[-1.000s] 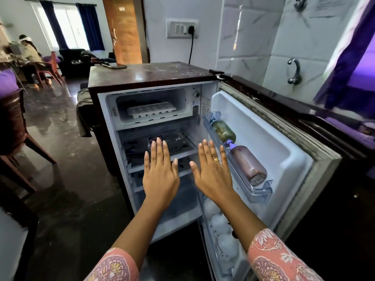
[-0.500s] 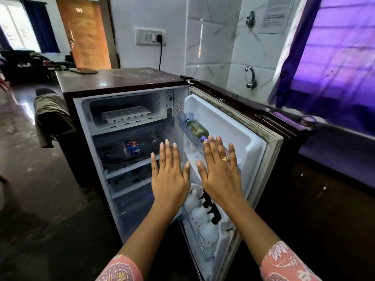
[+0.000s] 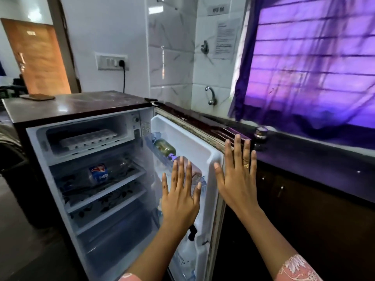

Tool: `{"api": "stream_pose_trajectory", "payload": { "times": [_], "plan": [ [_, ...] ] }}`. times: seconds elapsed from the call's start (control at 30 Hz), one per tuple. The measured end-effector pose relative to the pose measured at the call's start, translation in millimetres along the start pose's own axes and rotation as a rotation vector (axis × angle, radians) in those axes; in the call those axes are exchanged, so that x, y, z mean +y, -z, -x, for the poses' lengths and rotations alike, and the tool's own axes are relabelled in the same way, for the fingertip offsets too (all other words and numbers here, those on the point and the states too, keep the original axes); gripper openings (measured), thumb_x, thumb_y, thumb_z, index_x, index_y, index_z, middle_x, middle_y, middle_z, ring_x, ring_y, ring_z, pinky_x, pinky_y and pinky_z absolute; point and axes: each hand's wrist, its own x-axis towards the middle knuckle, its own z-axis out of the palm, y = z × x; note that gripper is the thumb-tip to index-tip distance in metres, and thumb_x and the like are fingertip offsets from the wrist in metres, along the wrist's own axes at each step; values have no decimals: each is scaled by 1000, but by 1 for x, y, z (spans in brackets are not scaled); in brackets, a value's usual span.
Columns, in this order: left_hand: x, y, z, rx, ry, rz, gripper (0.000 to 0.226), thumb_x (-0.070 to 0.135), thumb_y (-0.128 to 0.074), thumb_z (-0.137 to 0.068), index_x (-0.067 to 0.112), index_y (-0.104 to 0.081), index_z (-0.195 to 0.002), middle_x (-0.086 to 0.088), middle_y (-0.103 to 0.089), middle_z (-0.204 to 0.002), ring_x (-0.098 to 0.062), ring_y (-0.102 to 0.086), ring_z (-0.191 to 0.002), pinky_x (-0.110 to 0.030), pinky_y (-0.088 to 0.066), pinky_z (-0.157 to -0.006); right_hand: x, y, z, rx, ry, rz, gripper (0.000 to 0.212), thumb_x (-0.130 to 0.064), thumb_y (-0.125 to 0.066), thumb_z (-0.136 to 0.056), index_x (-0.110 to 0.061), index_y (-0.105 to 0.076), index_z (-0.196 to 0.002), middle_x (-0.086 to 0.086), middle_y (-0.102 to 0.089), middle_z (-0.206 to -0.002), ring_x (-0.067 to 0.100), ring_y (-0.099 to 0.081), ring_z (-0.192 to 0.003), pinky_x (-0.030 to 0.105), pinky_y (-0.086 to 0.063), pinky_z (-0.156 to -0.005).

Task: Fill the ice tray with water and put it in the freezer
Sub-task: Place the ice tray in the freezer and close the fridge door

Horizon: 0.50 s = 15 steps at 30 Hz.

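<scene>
Small fridge (image 3: 60,110) standing open, door (image 3: 194,142) swung out to the right. White ice tray (image 3: 88,138) lying flat in the freezer compartment (image 3: 125,122) at the top of the cabinet, well apart from both hands. Below it, a clear bottle with a blue label (image 3: 99,172) lying on its side on a wire shelf (image 3: 113,187). A green bottle (image 3: 163,148) resting in the upper door rack. Left hand (image 3: 180,199) hovering palm-forward in front of the door's inner side, fingers (image 3: 175,173) spread and released, grasping nothing. Right hand (image 3: 237,185), ring on one finger, hovering just at the door's outer edge, fingers likewise splayed and empty. Dark desk (image 3: 304,147) running along under a purple curtain (image 3: 316,63) at far right.
</scene>
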Motion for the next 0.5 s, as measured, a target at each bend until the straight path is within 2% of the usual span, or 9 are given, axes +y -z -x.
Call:
{"api": "stream_pose_trajectory", "payload": {
  "times": [0.1,0.23,0.3,0.4,0.5],
  "plan": [
    [9,-15,0,-48,-41,17,61,44,-24,-95,13,-21,-147,-5,-18,-155,-15,-10,-143,-43,-4,-112,15,0,-3,-2,-32,-53,66,-45,-22,-93,-13,-4,-147,9,2,-157,29,7,-144,42,1,-117],
    [12,-30,3,-85,-53,24,60,45,-27,-94,14,-21,-146,-3,-27,-152,-14,-12,-141,-42,-7,-112,22,3,-5,24,-53,-191,66,-43,-26,-92,-14,-2,-147,10,4,-157,28,3,-145,43,-9,-117],
    [11,-38,5,-123,-63,41,59,46,-26,-95,15,-22,-146,-1,-26,-152,-12,-10,-140,-46,-17,-115,25,3,-8,11,-80,-247,67,-45,-24,-91,-14,-3,-147,9,3,-157,27,2,-145,44,-10,-117],
    [7,-42,8,-185,-111,31,60,47,-24,-95,14,-29,-145,-2,-26,-151,-14,-17,-139,-46,-30,-102,27,0,-8,1,-85,-266,66,-46,-22,-91,-16,-6,-147,6,-2,-158,25,-5,-145,44,-15,-116],
    [4,-41,10,-187,-131,1,61,48,-20,-95,14,-30,-145,-3,-29,-151,-16,-17,-139,-46,-26,-106,25,0,-9,35,-102,-279,63,-44,-26,-90,-17,-16,-146,5,-14,-157,24,-15,-144,44,-20,-113]
  ]
}}
